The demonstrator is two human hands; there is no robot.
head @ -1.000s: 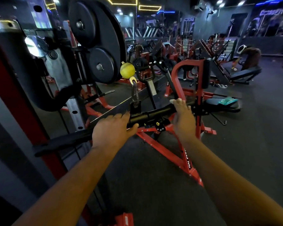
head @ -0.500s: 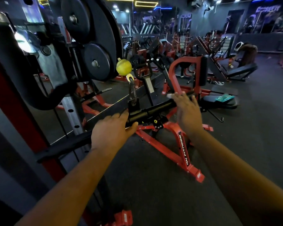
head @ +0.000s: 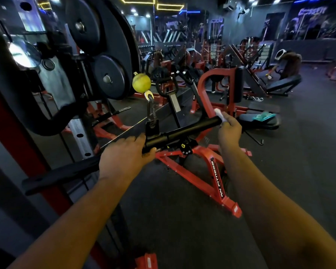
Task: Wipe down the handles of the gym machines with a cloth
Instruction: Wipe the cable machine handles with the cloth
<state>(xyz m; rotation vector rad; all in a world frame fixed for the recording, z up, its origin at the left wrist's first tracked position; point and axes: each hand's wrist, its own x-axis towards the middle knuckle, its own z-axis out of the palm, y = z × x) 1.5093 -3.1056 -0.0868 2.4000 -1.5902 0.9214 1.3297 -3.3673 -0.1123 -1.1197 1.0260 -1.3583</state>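
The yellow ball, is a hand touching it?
No, the yellow ball hangs above the bar, and both hands are lower down.

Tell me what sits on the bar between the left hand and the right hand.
In the head view, between the left hand and the right hand runs bare black bar, with the clip hooked on near the left hand.

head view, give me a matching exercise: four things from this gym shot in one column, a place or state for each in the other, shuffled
Things:
1. left hand
2. white cloth
3. yellow ball
4. teal cloth

Places or states:
A. lying on a black bench pad
B. above the carabiner
C. gripping the black bar near its middle
D. held at the bar's right end by the right hand

Pairs: 1-C, 2-D, 3-B, 4-A
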